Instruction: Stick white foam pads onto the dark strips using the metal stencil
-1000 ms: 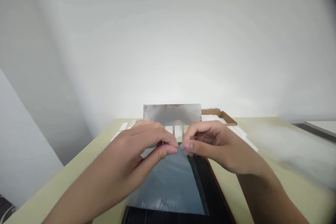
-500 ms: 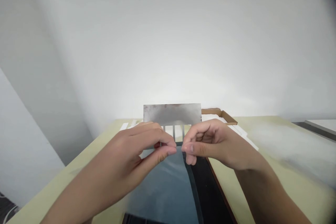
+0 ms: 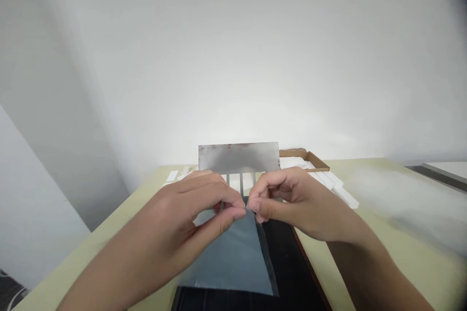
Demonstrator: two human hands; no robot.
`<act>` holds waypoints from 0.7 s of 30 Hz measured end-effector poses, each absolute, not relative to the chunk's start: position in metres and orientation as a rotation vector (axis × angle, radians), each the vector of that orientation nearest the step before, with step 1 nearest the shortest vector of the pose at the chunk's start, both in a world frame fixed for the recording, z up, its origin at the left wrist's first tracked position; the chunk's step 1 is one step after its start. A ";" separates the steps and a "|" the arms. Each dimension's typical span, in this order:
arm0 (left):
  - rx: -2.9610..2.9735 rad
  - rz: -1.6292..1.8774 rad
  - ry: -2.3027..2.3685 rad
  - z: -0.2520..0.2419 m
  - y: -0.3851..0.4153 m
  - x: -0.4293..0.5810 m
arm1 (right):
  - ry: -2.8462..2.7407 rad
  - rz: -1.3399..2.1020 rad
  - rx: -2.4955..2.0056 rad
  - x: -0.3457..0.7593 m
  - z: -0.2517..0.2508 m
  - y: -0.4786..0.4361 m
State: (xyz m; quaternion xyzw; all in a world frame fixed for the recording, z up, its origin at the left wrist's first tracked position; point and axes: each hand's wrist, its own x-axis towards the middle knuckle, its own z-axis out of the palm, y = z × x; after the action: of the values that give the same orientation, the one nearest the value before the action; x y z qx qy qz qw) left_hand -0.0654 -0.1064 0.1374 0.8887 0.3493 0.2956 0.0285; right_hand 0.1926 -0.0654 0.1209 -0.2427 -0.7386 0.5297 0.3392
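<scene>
A flat, blue-grey plastic bag [image 3: 233, 257] with a see-through margin hangs in front of me, over a black surface with a brown edge [image 3: 292, 262]. My left hand [image 3: 204, 199] pinches its top edge between thumb and forefinger. Close beside it, the fingertips of my right hand [image 3: 284, 199] are pressed together at the same edge, near the upper right corner. The two pinches almost touch. My left hand hides the bag's upper left part.
Behind my hands stands a grey metal plate [image 3: 239, 156] with slots below. A shallow cardboard box [image 3: 317, 161] holding white pieces is to its right, with white blocks [image 3: 343, 194] in front. Several white pieces [image 3: 172, 175] lie left on the pale yellow table [image 3: 379, 233].
The bag has risen a little, so its lower edge now shows above the black surface. My right hand has moved slightly left, closer to my left fingertips.
</scene>
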 end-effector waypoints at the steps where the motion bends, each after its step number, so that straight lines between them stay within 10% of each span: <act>1: 2.741 0.912 1.075 0.137 -0.107 -0.065 | -1.931 1.365 -0.644 0.192 0.121 -0.066; 21: 2.939 1.089 0.784 0.140 -0.107 -0.058 | -1.833 1.493 -0.534 0.192 0.122 -0.068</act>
State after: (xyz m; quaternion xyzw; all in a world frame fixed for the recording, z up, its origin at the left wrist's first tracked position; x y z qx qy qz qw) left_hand -0.0583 -0.1068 0.1398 0.9087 0.2424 0.3368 -0.0447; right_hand 0.1917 -0.0680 0.1223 -0.2062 -0.7081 0.5769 0.3512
